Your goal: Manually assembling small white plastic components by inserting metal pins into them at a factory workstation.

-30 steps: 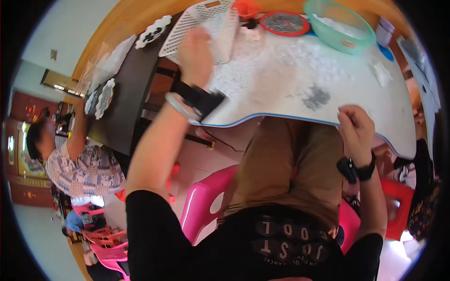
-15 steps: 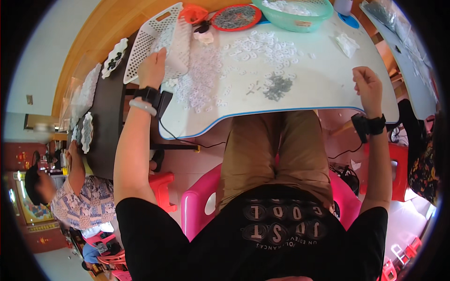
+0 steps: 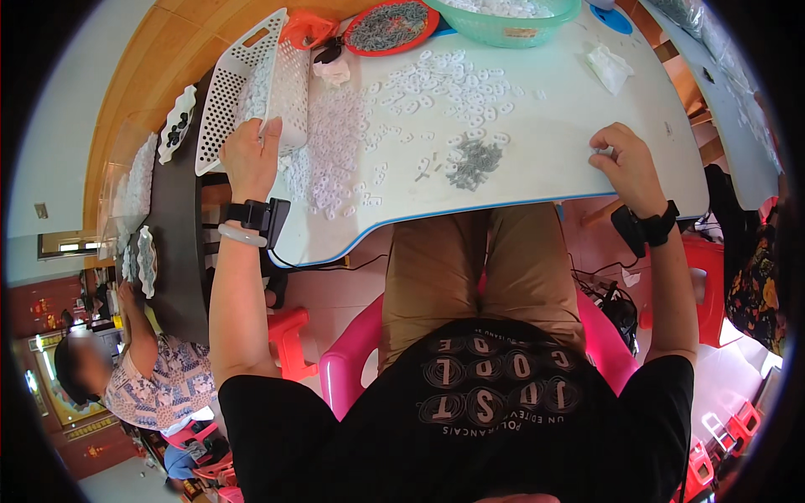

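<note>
My left hand (image 3: 249,159) is at the near end of a white perforated basket (image 3: 289,92). Its fingers bend over the rim and the thumb lies along the corner; the fingertips are partly hidden. White plastic pieces (image 3: 257,88) fill part of the basket. My right hand (image 3: 631,168) hovers over the right side of the white table (image 3: 537,159), near its front edge. Thumb and index finger curl toward each other, and what they hold, if anything, is too small to make out. A pile of small grey pieces (image 3: 475,163) lies between my hands, with white loop-shaped pieces (image 3: 449,80) spread beyond it.
A red tray (image 3: 390,29) of grey pieces and a green basin (image 3: 511,29) of white pieces stand at the far edge. Crumpled tissue (image 3: 610,69) lies far right. Left is a dark table (image 3: 180,218) with white dishes; a person (image 3: 159,369) sits beside it.
The whole view has shifted with my head. My left hand has come slightly nearer, still at the basket. The right hand has moved a little left and nearer, its thumb and index finger showing more.
</note>
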Action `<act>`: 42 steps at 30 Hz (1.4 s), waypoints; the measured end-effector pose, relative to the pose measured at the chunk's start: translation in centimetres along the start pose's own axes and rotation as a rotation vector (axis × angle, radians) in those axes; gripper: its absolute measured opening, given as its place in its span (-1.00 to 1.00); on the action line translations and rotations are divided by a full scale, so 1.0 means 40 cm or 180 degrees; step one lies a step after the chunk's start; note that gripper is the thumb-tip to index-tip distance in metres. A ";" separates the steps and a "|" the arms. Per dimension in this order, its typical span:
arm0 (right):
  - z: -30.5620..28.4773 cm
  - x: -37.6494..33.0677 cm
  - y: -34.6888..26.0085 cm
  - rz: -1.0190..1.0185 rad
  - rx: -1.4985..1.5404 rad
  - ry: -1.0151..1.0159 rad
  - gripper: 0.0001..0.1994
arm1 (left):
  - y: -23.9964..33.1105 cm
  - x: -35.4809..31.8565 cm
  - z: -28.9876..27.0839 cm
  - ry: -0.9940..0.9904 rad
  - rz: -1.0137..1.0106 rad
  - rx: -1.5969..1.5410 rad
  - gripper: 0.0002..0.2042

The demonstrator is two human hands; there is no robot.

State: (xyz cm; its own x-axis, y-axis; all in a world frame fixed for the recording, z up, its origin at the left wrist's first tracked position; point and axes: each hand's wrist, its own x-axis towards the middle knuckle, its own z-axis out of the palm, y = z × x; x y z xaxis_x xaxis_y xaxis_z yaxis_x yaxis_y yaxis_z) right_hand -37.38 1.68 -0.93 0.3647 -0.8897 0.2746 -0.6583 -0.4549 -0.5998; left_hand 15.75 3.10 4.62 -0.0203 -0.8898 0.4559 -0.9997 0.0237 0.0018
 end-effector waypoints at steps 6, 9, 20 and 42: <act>-0.002 0.002 -0.027 0.0617 0.0379 -0.0087 -0.82 | 0.000 -0.003 -0.004 -0.0033 0.0032 0.0157 -0.58; -0.001 0.001 -0.008 0.0524 0.0556 -0.0051 -0.83 | 0.004 0.001 -0.004 -0.0109 -0.0012 0.0191 -0.59; -0.006 0.003 -0.012 0.0563 0.0751 -0.0225 -0.89 | 0.079 -0.017 -0.029 0.0968 0.0339 -0.0133 -0.71; 0.045 -0.057 -0.137 0.1168 0.2432 -0.0422 -0.86 | 0.527 0.017 0.111 -0.1264 0.0793 -0.1815 -0.85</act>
State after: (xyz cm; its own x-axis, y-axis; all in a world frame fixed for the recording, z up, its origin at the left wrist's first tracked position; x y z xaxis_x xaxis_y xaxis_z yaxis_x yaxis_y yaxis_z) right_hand -33.44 6.27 0.37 0.3207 -0.9422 -0.0975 -0.1427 0.0537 -0.9883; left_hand -5.38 0.96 1.01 -0.3570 -0.9225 0.1470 -0.8053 0.3837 0.4520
